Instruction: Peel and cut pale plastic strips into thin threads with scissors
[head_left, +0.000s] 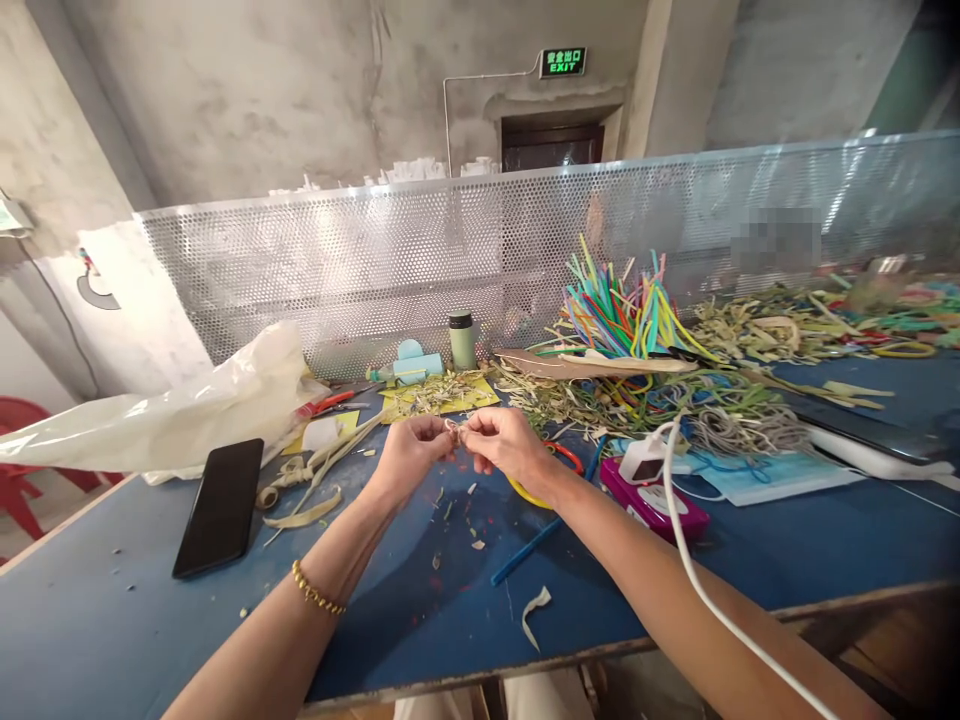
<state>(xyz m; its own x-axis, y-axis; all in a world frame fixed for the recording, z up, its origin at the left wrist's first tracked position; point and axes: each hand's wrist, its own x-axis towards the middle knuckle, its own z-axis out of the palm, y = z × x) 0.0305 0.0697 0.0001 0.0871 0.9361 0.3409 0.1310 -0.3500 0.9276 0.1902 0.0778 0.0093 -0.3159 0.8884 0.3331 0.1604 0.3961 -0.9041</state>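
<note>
Both of my hands meet over the blue table, fingertips close together. Pinched between them is a small, pale pinkish, curled piece, too small to make out exactly. My left hand grips its left side with thumb and forefinger. From the other side, my right hand closes on it the same way. Beneath my right wrist lie yellow and red loop handles, partly hidden. A thin blue rod rests nearby, and scraps of dry leaf lie below my hands.
To the left are a black phone, pale leaf strips and a plastic bag. Rightward sit a purple box, white cable and blue mask. Behind are coloured strips, a green bottle and a perforated metal screen.
</note>
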